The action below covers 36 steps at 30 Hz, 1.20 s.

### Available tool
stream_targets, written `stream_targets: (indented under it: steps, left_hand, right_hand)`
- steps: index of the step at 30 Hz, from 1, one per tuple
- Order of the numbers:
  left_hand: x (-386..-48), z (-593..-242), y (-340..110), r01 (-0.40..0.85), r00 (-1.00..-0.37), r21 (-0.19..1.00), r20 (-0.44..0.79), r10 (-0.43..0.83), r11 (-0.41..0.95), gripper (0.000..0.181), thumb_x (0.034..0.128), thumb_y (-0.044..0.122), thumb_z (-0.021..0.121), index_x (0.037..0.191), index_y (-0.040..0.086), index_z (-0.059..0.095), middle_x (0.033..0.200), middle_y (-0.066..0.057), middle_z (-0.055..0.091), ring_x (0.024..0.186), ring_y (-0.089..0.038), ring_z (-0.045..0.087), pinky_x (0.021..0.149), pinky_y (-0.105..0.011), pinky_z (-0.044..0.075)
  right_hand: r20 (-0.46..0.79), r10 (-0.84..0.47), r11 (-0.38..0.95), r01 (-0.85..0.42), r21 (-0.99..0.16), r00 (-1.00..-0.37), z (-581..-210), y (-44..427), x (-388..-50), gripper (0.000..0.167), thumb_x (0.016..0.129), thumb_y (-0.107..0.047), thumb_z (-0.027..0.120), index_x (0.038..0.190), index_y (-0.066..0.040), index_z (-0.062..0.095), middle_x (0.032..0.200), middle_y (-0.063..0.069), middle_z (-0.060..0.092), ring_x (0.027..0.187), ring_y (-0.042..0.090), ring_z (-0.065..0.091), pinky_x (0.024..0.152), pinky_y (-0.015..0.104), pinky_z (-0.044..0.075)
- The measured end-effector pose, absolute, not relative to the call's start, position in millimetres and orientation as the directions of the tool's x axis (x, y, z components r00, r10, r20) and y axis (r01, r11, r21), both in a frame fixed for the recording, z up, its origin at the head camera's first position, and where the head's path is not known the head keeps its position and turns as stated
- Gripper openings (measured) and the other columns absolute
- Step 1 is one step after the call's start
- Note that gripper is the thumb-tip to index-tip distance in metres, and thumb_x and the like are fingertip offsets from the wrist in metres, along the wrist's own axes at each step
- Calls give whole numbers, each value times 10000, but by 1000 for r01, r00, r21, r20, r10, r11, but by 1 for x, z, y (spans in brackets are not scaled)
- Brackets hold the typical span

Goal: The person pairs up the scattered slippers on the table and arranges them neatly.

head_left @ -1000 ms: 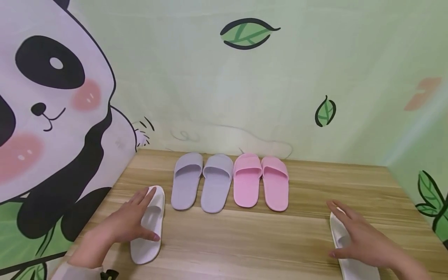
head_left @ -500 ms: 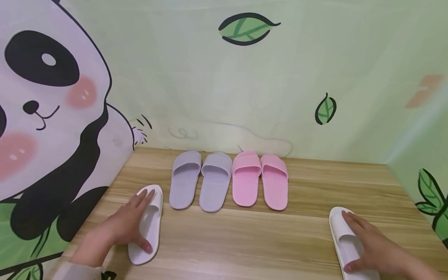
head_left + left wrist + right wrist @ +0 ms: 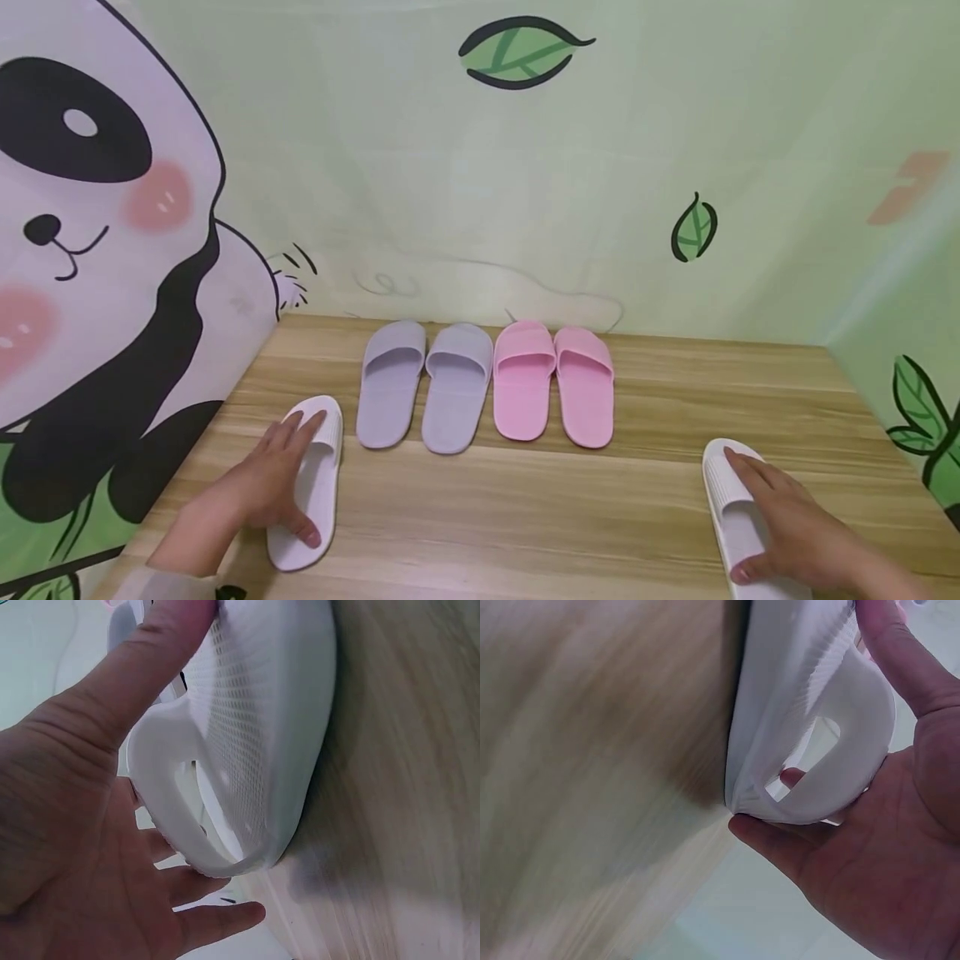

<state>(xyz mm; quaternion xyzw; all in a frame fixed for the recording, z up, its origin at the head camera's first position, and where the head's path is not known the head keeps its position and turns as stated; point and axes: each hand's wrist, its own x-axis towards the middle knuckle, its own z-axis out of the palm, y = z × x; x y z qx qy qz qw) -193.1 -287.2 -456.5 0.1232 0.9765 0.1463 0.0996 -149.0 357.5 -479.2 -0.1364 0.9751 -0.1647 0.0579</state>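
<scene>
Two white slippers lie far apart on the wooden surface. My left hand (image 3: 266,482) is over the left white slipper (image 3: 321,475), fingers reaching toward its ribbed strap and thumb across the footbed. In the left wrist view, the spread fingers extend past the strap (image 3: 169,780) without curling round it. At the right, my right hand (image 3: 801,527) covers part of the right white slipper (image 3: 726,487), thumb low and fingers fairly straight. Its fingers (image 3: 776,844) lie beside that slipper's strap (image 3: 862,750) in the right wrist view. The right slipper's heel runs out of the head view.
A pair of grey slippers (image 3: 459,392) and a pair of pink slippers (image 3: 522,387) stand side by side near the back of the wooden surface (image 3: 525,517). Behind them rises a pale green printed backdrop (image 3: 450,167). A printed panda (image 3: 180,358) fills the left side.
The right hand has shifted rightward across its white slipper, exposing more of the strap. The left hand stays over its slipper. The whole head view has moved slightly.
</scene>
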Motion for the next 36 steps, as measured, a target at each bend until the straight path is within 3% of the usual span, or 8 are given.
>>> stream_targets:
  steps: [9,20,36]
  left_hand:
    - [-185,-459,-285,221,-947,341,-149,284,914,1645,335,542,1007,1622,39,115,1581,-443,182,1404,-742,177,1092,-812,274]
    - [-176,-459,-279,226,-941,353,-161,297,908,1630,349,528,1010,1629,54,121,1596,-436,177,1419,-738,150,1094,-811,269]
    - [-154,-458,-266,206,-943,353,-177,281,913,1629,322,586,983,1635,78,165,1621,-402,192,1454,-697,159,1075,-797,327]
  right_hand:
    - [-70,-269,918,-234,-319,-960,-482,355,-147,1472,482,-543,962,1634,-66,179,1513,293,403,1285,548,439,987,699,444]
    - [-116,-269,925,-223,-308,-956,-482,359,-147,1490,505,-678,892,1654,-104,136,1549,283,378,1306,547,407,971,709,448]
    - [-88,-285,926,-250,-282,-955,-476,351,-144,1461,516,-615,926,1627,-50,164,1530,304,396,1278,557,440,978,700,452]
